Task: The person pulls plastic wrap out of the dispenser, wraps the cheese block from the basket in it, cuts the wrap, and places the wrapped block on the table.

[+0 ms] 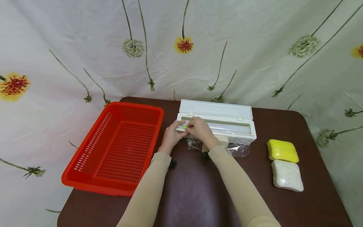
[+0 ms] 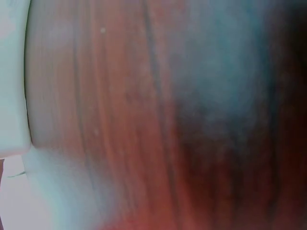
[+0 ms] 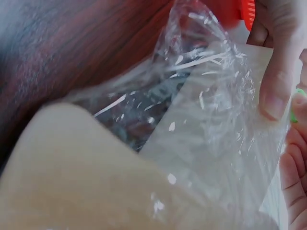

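A white cling film dispenser [image 1: 249, 136] lies on the table with its lid [image 1: 215, 108] tipped back and a film roll [image 1: 232, 127] inside. My left hand [image 1: 171, 136] grips the dispenser's left end, its thumb [image 3: 273, 98] against the front wall. Between the fingertips of my right hand [image 1: 201, 130] is a small green slide cutter [image 1: 184, 127], at the left of the front edge. Clear film [image 1: 239, 149] hangs down the front. A cream, rounded block [image 1: 223, 140] sits against the film below my right hand, partly hidden by it.
To the left stands a red slotted plastic basket [image 1: 158, 113]. A yellow wrapped block [image 1: 282, 150] and a white speckled block [image 1: 287, 175] lie at the right of the dark brown table [image 1: 195, 195]. A flowered curtain [image 1: 198, 72] hangs behind. The left wrist view is mostly blurred tabletop.
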### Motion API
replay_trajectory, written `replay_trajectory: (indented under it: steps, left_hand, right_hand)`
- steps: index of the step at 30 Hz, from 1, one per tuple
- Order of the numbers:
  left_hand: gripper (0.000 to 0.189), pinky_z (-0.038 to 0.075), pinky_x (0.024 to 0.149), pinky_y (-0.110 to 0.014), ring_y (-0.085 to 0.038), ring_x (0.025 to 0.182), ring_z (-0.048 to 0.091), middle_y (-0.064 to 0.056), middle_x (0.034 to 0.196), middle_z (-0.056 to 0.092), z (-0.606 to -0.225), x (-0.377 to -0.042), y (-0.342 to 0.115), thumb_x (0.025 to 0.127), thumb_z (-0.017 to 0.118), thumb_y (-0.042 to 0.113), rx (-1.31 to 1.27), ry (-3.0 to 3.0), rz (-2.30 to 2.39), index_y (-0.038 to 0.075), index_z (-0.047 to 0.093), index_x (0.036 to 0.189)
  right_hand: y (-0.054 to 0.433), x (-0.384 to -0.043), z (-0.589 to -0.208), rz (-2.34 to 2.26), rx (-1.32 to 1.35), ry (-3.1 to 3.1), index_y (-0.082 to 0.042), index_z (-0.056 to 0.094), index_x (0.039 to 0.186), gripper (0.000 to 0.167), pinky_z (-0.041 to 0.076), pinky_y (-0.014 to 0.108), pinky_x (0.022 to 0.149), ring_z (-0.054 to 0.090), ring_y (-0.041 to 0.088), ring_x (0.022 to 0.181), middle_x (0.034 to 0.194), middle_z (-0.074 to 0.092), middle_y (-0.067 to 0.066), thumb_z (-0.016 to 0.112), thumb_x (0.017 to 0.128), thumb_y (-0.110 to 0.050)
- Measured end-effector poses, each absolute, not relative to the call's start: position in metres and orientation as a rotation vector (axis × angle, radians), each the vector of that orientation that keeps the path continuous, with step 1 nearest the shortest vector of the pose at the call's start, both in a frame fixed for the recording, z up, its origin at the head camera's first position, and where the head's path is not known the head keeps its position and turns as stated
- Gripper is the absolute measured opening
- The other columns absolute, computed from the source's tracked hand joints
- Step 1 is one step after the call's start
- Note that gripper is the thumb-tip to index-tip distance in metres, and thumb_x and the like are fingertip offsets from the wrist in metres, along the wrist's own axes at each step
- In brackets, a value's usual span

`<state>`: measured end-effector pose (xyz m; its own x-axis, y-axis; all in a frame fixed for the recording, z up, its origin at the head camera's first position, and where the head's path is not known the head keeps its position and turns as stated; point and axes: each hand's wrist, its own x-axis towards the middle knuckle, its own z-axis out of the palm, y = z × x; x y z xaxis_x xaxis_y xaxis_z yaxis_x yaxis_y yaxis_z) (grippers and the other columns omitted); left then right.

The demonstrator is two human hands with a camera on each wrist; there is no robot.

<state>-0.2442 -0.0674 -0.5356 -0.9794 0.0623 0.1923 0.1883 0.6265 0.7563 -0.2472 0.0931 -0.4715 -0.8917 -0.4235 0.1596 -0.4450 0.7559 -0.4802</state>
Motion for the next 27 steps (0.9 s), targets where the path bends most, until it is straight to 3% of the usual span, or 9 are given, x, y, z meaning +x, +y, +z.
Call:
replay_trajectory:
  steps: [6,18,27]
  left_hand:
    - [0.055,0.045,0.107,-0.048,-0.031,0.137,0.047,-0.013,0.139,0.059,-0.536,-0.242,-0.070,0.078,0.084,0.031,-0.218,-2.704,-1.289,0.018,0.066,0.129]
    - [0.065,0.046,0.105,-0.045,-0.026,0.141,0.043,-0.007,0.134,0.064,-0.538,-0.244,-0.069,0.074,0.083,0.038,-0.271,-2.704,-1.305,0.018,0.064,0.132]
    - [0.065,0.043,0.109,-0.044,-0.025,0.143,0.040,-0.006,0.136,0.062,-0.536,-0.241,-0.070,0.074,0.084,0.035,-0.252,-2.704,-1.372,0.019,0.063,0.133]
  right_hand:
    - [0.097,-0.247,-0.470,0.801,0.750,-2.919,-0.004,0.077,0.098,0.014,0.055,0.032,0.079,0.065,0.021,0.086,0.094,0.069,0.007,0.069,0.090,-0.013]
    - [0.142,-0.240,-0.466,0.907,0.675,-2.973,-0.004,0.077,0.097,0.014,0.053,0.033,0.072,0.061,0.020,0.080,0.090,0.066,0.007,0.071,0.091,-0.015]
    - [0.183,-0.231,-0.469,0.949,0.556,-2.941,-0.006,0.077,0.093,0.012,0.053,0.038,0.074,0.061,0.021,0.079,0.090,0.068,0.006,0.071,0.087,-0.014]
